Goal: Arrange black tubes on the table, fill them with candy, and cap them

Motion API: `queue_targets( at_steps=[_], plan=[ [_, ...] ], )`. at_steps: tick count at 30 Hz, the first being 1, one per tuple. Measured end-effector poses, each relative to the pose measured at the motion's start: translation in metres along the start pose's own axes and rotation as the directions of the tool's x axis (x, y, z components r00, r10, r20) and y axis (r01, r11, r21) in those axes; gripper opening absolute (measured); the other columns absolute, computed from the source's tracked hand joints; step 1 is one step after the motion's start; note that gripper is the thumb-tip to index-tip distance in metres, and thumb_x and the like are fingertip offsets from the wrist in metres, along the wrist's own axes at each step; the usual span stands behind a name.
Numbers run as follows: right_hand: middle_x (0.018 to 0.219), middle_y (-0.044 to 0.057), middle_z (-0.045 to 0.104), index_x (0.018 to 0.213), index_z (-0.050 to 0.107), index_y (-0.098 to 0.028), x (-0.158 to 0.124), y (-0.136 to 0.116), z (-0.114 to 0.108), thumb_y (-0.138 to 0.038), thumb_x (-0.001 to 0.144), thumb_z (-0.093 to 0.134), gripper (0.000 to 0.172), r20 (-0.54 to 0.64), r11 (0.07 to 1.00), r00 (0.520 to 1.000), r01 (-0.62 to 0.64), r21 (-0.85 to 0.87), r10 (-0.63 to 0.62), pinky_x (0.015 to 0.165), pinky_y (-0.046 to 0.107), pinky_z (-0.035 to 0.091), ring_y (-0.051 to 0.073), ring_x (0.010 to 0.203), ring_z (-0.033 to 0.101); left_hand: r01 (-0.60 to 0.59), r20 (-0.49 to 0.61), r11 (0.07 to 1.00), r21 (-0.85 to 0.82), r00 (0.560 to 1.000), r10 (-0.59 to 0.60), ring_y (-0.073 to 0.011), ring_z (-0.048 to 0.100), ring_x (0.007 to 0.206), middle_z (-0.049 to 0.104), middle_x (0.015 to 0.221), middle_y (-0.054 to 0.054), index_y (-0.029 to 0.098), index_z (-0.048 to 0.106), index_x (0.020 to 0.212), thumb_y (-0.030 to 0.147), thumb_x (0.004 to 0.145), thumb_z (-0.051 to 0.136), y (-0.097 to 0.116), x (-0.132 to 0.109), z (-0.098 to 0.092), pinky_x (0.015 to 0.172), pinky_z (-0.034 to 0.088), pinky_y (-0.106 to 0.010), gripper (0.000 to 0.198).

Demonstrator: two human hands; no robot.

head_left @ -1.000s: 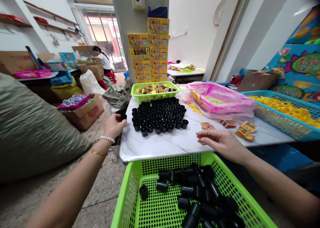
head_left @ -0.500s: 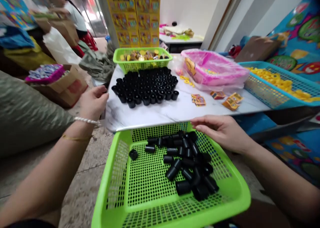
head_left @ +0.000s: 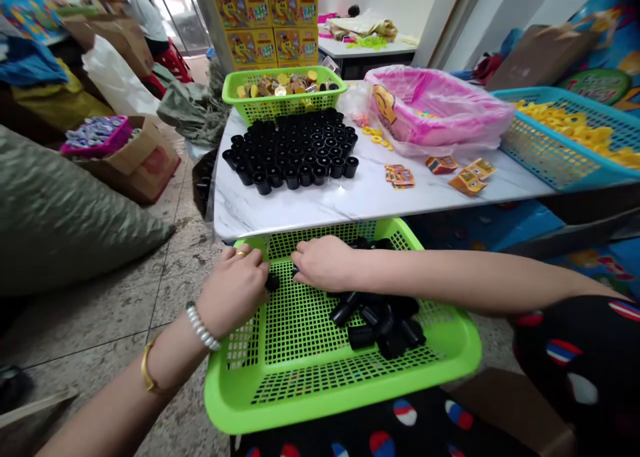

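Note:
A green plastic basket sits in front of me with several loose black plastic cups lying on their sides, mostly in its right half. My left hand reaches over the left wall, fingers curled down onto a single black cup. Inside the basket, my right hand is closed over another black cup, of which only a sliver shows at the fingertips. Beyond the basket, rows of black cups stand upright with their openings up on the white marbled table.
Behind the rows stands a green basket of gold-topped pieces. A pink bin in clear plastic, small printed packets and a blue basket of yellow pieces fill the right. A large sack and a carton stand left.
Both hands have come inward and down into the near basket: the left from beside the table's left edge, the right leftward from the right rim. Each hand is now at a black cup.

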State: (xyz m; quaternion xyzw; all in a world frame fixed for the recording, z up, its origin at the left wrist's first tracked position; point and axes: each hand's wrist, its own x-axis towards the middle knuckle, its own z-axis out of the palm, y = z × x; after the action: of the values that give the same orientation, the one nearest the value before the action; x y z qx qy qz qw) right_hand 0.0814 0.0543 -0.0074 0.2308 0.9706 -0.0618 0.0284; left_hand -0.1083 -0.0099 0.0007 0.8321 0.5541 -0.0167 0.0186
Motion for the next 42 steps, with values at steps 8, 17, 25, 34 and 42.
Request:
queue_targets(
  at_steps=[8,17,25,34,42],
  plan=[
    [0.096,0.009,0.066,0.098,0.065,-0.013,-0.011,-0.001,0.020,-0.028,0.092,0.052,0.021,-0.059,0.989,0.998,0.023,0.146,-0.014,0.068,0.030,0.049,0.019,0.079,0.064,0.057,-0.040,0.974,-0.221,0.997,-0.067,-0.0298,0.061,0.099,0.061,0.118,-0.013,0.021,0.052,0.134,0.037,0.075,0.072,0.014,-0.016,0.001,0.084,0.051,-0.043,0.064],
    [0.090,0.009,0.067,0.091,0.067,-0.013,0.007,0.004,-0.004,-0.020,0.096,0.044,0.024,-0.023,0.997,1.000,0.015,0.071,-0.013,0.062,0.029,0.041,0.017,0.074,0.061,0.051,0.290,0.973,-0.223,0.957,0.016,-0.0306,0.066,0.091,0.064,0.107,-0.016,0.012,0.056,0.130,0.035,0.085,0.065,0.062,-0.032,-0.014,0.078,0.057,-0.046,0.052],
    [0.110,0.008,0.060,0.111,0.062,-0.018,0.060,-0.013,0.004,-0.020,0.096,0.048,0.020,0.027,0.892,0.892,0.450,0.036,-0.451,0.057,0.029,0.038,0.015,0.075,0.059,-0.127,0.403,0.980,-0.153,0.898,0.179,-0.0219,0.068,0.069,0.066,0.101,-0.016,0.012,0.072,0.091,0.006,0.083,0.051,0.067,-0.028,-0.001,0.068,0.058,-0.039,0.023],
    [0.134,0.017,0.048,0.118,0.049,-0.015,0.037,-0.013,0.034,-0.018,0.100,0.038,0.021,0.001,0.888,0.890,0.454,-0.075,-0.456,0.062,0.031,0.048,0.019,0.089,0.062,0.070,0.352,0.981,-0.181,0.936,-0.002,-0.0269,0.067,0.062,0.068,0.071,-0.016,0.010,0.071,0.068,0.023,0.091,0.047,0.066,-0.033,0.005,0.063,0.055,-0.042,0.035],
    [0.108,0.015,0.063,0.124,0.051,-0.008,0.017,0.002,0.002,-0.013,0.086,0.058,0.039,-0.040,0.934,0.987,0.162,0.319,-0.158,0.074,0.036,0.052,0.021,0.088,0.061,0.175,0.138,0.702,-0.690,0.984,-0.110,-0.0132,0.056,0.059,0.054,0.064,0.000,0.019,0.037,0.056,0.026,0.087,0.055,0.055,-0.040,-0.009,0.058,0.046,-0.025,0.036]
  ],
)
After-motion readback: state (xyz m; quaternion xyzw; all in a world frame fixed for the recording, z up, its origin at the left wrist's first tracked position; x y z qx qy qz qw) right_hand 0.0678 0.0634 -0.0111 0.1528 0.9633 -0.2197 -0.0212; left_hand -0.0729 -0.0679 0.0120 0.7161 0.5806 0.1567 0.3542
